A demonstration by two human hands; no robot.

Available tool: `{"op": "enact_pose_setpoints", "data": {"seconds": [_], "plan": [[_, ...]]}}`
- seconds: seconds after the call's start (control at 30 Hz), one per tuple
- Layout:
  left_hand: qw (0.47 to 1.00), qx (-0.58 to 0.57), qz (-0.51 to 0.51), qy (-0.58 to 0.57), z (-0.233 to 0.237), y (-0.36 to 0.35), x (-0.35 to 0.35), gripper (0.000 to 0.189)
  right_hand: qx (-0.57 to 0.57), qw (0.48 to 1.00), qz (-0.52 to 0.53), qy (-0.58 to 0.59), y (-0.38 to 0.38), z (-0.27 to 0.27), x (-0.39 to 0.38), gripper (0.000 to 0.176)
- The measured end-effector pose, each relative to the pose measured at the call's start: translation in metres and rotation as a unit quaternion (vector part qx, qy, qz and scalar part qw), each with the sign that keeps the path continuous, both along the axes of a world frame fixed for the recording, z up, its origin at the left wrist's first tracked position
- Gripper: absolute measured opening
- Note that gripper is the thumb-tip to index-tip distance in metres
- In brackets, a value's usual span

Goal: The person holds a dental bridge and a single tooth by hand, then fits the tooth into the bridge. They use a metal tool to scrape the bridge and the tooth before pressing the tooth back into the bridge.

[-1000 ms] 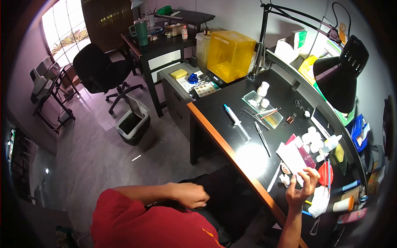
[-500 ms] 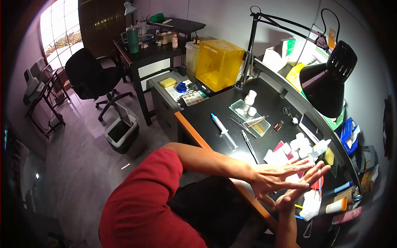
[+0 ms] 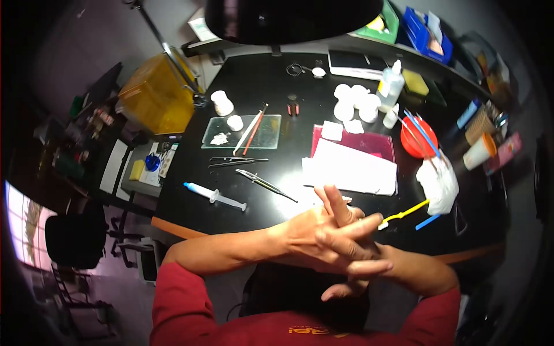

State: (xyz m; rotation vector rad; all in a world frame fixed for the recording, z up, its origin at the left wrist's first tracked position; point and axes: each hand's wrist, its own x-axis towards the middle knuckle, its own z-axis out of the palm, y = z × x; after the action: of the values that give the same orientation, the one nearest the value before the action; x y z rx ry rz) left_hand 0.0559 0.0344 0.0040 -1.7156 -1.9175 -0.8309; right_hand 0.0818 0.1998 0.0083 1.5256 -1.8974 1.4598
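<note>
My left hand (image 3: 314,239) lies across my right hand (image 3: 340,210) near the table's front edge. The two hands touch and overlap, with the left fingers spread and pointing right. Fingers of my right hand stick up between them; the rest of that hand is largely hidden. Neither hand shows an object in it. Just beyond them, a folded white paper (image 3: 355,167) rests partly on a dark red plate (image 3: 381,144). A yellow toothbrush (image 3: 407,213) lies to the right of the hands, and tweezers (image 3: 268,185) lie to the left.
A syringe (image 3: 216,197) and a glass plate (image 3: 216,130) with tools are at left. White round pieces (image 3: 358,101), a clear bottle (image 3: 390,86), a red bowl (image 3: 416,141) and a white cloth (image 3: 440,187) stand beyond and right. A black lamp shade (image 3: 294,20) hangs above.
The view has swung right and now faces the table squarely. My hands have gone from lying together with fingers stretched out to a crossed, partly interlaced position nearer my body.
</note>
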Motion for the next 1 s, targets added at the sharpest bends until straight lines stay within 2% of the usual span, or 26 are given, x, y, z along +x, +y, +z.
{"op": "enact_pose_setpoints", "data": {"seconds": [0.07,0.13,0.33,0.47,0.6,0.67,0.83,0.9,0.93,0.97,1.0], "plan": [[0.998,-0.016,0.048,0.026,0.004,0.0,0.003,0.058,0.001,1.0,0.023,-0.008,0.005,-0.003,0.002,0.097],[0.996,-0.032,0.067,-0.039,0.006,0.001,0.005,0.049,0.002,0.999,0.047,-0.012,0.009,-0.007,0.003,0.097],[0.998,-0.026,0.052,-0.028,-0.008,0.0,0.01,0.048,0.004,0.995,0.104,-0.01,0.014,-0.013,0.007,0.094],[0.998,-0.009,0.05,0.027,-0.001,-0.003,0.005,0.052,-0.002,0.991,0.134,-0.01,0.015,-0.02,0.014,0.093],[0.998,0.007,0.003,-0.055,-0.004,-0.001,0.006,0.044,0.0,0.955,0.213,-0.207,0.012,-0.037,0.033,0.097],[0.997,0.024,-0.01,-0.076,-0.007,0.002,0.006,0.041,0.05,0.929,0.256,-0.261,0.018,-0.043,0.04,0.091],[0.998,0.042,-0.006,-0.056,-0.01,0.003,0.009,0.037,0.046,0.954,0.18,-0.237,0.026,-0.043,0.04,0.113],[0.998,0.037,0.007,-0.041,-0.008,0.004,0.009,0.036,-0.02,0.981,0.149,-0.12,0.019,-0.045,0.034,0.107],[0.999,0.036,0.014,-0.03,-0.005,0.003,0.008,0.035,-0.083,0.988,0.132,-0.001,0.002,-0.045,0.018,0.097],[0.996,-0.054,0.007,-0.067,-0.002,-0.004,0.011,0.037,-0.106,0.985,0.134,0.03,-0.001,-0.043,0.011,0.088],[0.995,-0.015,-0.001,-0.094,-0.005,0.0,0.015,0.041,-0.129,0.981,0.135,0.061,-0.004,-0.042,0.004,0.079]]}}
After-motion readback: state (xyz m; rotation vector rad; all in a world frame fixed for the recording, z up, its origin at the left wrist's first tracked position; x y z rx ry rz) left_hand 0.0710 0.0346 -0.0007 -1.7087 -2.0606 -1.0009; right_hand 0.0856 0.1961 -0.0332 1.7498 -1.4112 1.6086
